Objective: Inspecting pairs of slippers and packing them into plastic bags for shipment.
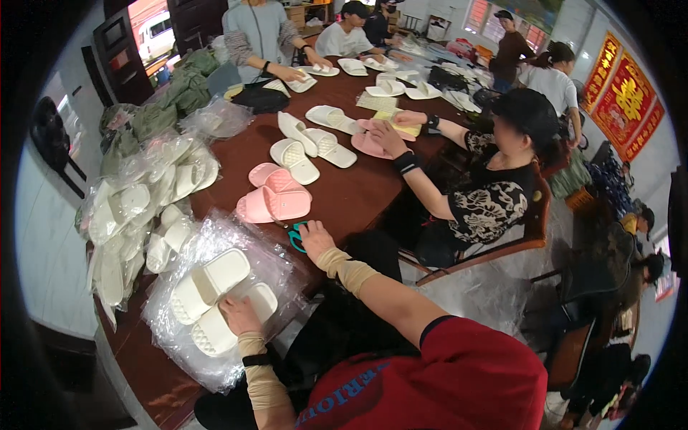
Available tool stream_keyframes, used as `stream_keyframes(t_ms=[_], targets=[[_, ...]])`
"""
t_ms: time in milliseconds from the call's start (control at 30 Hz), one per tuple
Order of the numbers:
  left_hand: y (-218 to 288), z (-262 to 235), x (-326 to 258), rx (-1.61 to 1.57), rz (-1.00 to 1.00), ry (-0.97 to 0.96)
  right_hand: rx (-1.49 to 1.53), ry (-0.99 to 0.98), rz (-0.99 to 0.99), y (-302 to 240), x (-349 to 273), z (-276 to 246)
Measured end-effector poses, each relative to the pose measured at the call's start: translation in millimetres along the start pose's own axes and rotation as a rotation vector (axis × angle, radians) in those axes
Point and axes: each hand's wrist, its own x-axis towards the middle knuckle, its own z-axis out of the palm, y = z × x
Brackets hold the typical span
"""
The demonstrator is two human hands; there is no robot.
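A pair of white slippers (212,278) lies side by side on a stack of clear plastic bags (161,315) at the table's near left. My left hand (240,315) is closed on the nearer white slipper (264,301), its fingers at the strap. My right hand (316,241) is at the table's near edge, its curled fingers on the teal handle of a pair of scissors (296,239). Just beyond it sits a pair of pink slippers (288,203), one overlapping the other. Farther back are several loose white slippers (294,161).
Bagged white slippers (118,208) are heaped along the left of the brown table (365,190). At my right, a seated co-worker (494,172) handles a pink slipper (369,143) and yellow sheet. Another person (261,36) stands at the far side handling white slippers.
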Motion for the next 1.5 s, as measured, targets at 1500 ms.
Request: stream_keyframes(t_ms=[1500], targets=[[-11.3,-81.4,-25.6,-0.963,-0.108,0.175,0.074,0.044,0.039,5.9,9.2,-18.5]])
